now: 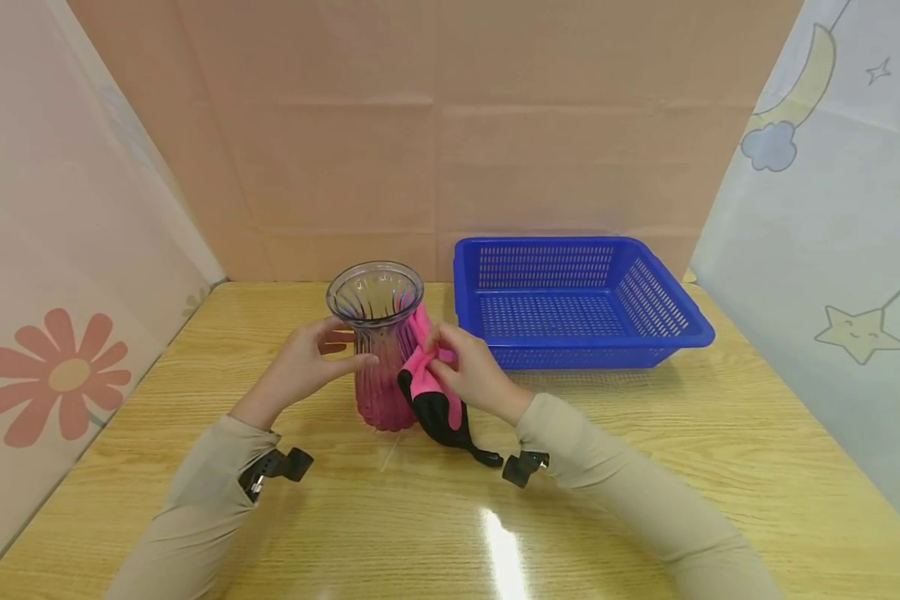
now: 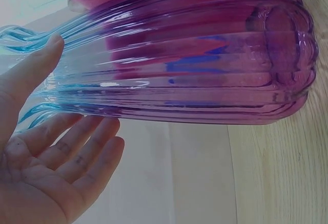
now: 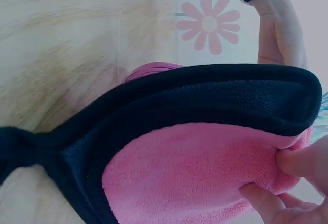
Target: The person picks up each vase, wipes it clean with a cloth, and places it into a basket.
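Observation:
A ribbed glass vase point(image 1: 378, 367), clear bluish at the rim and purple-pink toward the base, stands upright on the table. My left hand point(image 1: 311, 362) is around its left side below the rim; in the left wrist view the thumb lies on one side of the vase point(image 2: 205, 75) and the fingers on the other. At the vase's right side my right hand point(image 1: 472, 367) pinches a soft pink-and-black cloth piece point(image 1: 435, 408) between thumb and fingers. The cloth point(image 3: 189, 167) is fuzzy pink with a black border and a narrow black tail hanging to the table.
A blue plastic basket point(image 1: 562, 342) with slotted sides stands behind and to the right of the vase. The wooden table point(image 1: 645, 483) runs to a tan backdrop point(image 1: 435, 133), with patterned side walls left and right.

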Motion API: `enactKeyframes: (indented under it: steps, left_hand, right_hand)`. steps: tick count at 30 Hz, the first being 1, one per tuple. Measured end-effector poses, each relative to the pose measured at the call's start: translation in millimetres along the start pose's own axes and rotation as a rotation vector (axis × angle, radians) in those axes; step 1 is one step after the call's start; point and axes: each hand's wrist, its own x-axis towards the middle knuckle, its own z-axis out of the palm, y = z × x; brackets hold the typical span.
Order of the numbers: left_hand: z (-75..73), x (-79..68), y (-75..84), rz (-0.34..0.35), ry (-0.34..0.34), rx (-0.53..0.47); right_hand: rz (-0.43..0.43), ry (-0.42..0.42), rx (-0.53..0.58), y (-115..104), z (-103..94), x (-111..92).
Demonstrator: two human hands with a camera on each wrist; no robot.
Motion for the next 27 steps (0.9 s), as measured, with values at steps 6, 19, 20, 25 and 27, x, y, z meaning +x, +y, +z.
enactKeyframes:
  steps: [6, 19, 20, 25, 27]
  left_hand:
    - [0.8, 0.6, -0.6, -0.007, -0.001, 0.008]
    - [1.6, 1.4, -1.0, 0.004, 0.001, -0.002]
    - [1.6, 1.3, -1.1, 0.005, 0.002, -0.002]
    - [1.8, 0.9, -1.0, 0.002, 0.006, -0.001]
    - [2.0, 0.9, -0.9, -0.001, 0.006, 0.000]
  right_hand:
    - [0.005, -0.008, -0.023, 3.9, 1.1, -3.6]
    - [0.010, -0.017, -0.021, 5.7, 0.8, -5.2]
    - [0.009, -0.014, -0.021, 5.6, 0.6, -4.9]
    - [0.010, 0.002, 0.002, 1.5, -0.9, -1.9]
    - [0.004, 0.015, 0.008, -0.8, -1.9, -0.3]
